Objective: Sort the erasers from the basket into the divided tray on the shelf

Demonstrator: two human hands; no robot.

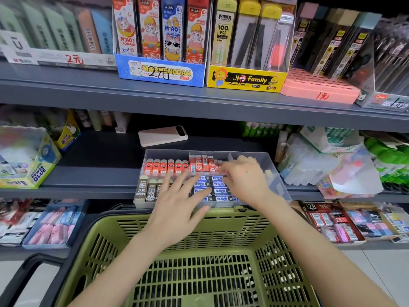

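Shop shelf (95, 156), divided tray (163, 154) above your basket (221, 224).
Your left hand (177, 209) lies flat on the blue erasers (221, 191); your right hand (245, 178) curls there, grip unclear.

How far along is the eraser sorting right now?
Nearly finished, it seems. Done: the tray holds rows of orange erasers, red erasers, 2B erasers and blue erasers; the basket shows none. In hand: the left hand lies flat on the blue erasers, the right hand touches their far row. Left: seemingly only straightening.
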